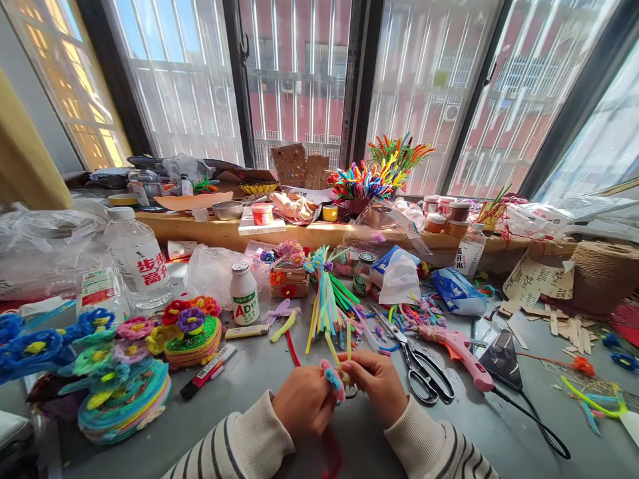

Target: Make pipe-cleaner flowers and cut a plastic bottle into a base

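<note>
Evidently, the grey table (210,409) is the largest item, filling the lower half of the frame. A bundle of pipe cleaners (327,289) lies at the centre, well above the hands. To the lower right lie a pink glue gun (464,359), its nozzle end toward the frame's centre, and open scissors (417,362), blades toward the upper left. At lower centre, the left hand (305,400) is curled closed on a pink-and-blue pipe cleaner (333,380); that piece is bent, its long axis running from upper left to lower right. Just beside it, the right hand (377,384) has thumb and fingertips pinched together on a yellow pipe cleaner (349,340). This strip's long axis is near upright, free end toward the top of the frame. Its lower end is hidden among the fingers.
</note>
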Demonstrator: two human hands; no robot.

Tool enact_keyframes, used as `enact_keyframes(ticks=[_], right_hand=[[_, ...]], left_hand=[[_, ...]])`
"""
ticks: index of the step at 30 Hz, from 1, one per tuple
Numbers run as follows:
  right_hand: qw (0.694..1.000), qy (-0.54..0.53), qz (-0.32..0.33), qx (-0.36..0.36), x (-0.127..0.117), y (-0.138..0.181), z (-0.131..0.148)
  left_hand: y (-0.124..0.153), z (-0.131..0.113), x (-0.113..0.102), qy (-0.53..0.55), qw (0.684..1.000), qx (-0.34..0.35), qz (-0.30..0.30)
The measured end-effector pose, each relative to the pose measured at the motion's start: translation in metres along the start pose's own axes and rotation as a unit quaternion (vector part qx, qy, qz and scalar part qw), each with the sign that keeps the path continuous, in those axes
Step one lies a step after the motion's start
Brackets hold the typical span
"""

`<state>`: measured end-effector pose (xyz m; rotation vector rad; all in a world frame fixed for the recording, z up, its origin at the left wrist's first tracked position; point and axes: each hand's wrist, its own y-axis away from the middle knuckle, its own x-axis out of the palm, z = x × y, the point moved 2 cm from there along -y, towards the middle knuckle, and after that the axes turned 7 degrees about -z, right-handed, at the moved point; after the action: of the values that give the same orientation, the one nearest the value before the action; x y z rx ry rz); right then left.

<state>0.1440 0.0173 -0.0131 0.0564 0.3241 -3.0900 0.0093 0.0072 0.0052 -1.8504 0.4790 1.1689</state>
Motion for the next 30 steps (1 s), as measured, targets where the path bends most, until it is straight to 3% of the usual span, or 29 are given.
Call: enact_keyframes(ticks=[4, 10, 17, 21, 26, 30], right_hand=[[0.998, -0.008, 0.054, 0.011, 0.002, 0.000, 0.001], [0.991, -0.095, 0.027, 0.088, 0.004, 0.000, 0.000], [0.985, -0.121, -0.046, 0.119, 0.007, -0.002, -0.005], [0.983, -0.138, -0.072, 0.102, 0.007, -0.002, -0.006], [0.985, -0.127, -0.097, 0.068, 0.008, -0.003, -0.007], [0.982, -0.154, -0.088, 0.058, 0.009, -0.006, -0.009]], left_hand=[[0.001, -0.001, -0.001, -0.007, 0.999, 0.002, 0.032], [0.000, -0.002, -0.005, 0.008, 0.998, -0.006, 0.064], [-0.001, 0.001, 0.003, -0.005, 0.999, -0.034, 0.038], [-0.002, 0.006, 0.008, -0.061, 0.995, -0.075, 0.018], [-0.003, 0.001, 0.004, -0.052, 0.998, -0.045, -0.003], [-0.002, 0.003, 0.005, -0.057, 0.996, -0.070, -0.027]])
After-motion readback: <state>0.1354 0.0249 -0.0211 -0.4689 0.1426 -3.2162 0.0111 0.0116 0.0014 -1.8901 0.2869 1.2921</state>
